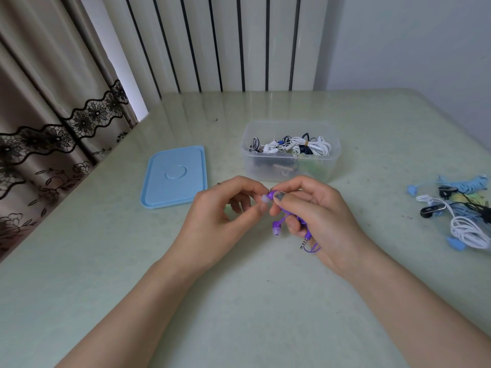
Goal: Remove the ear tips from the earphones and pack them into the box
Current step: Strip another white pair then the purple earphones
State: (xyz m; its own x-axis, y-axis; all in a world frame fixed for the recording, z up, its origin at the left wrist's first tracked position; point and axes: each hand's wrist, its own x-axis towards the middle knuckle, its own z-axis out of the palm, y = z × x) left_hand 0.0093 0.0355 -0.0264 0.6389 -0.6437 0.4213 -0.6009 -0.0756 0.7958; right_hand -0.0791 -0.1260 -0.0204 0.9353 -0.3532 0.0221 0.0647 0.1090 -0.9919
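1. Left hand (223, 208) pinches the pale tip (265, 199) on the upper bud of the purple earphones (285, 213), thumb and forefinger on it. Tip looks seated on the bud, not off yet.
2. Right hand (316, 216) grips the bud and the bundled cord; the second bud (276, 229), tip on, and the plug (305, 241) hang below it.
3. Both hands are held above the tabletop (239, 301), just in front of the box (291, 150).
4. Box is open and part filled with coiled earphones. Its blue lid (174, 177) lies flat to the box's left.
5. To the box's right, well apart, is a loose pile of other earphones (457, 211); likely the queue.
6. Risks, my read:
   - The tip is small and soft. If it pops off suddenly it could fly or roll off the tabletop.
   - A weak pinch just slides over it without freeing it.
   - Pulling against the cord rather than the bud would strain the wire.
   - The dangling bud and plug could snag on the box rim at drop-in.
   - The bundle could unravel if the right hand loosens.
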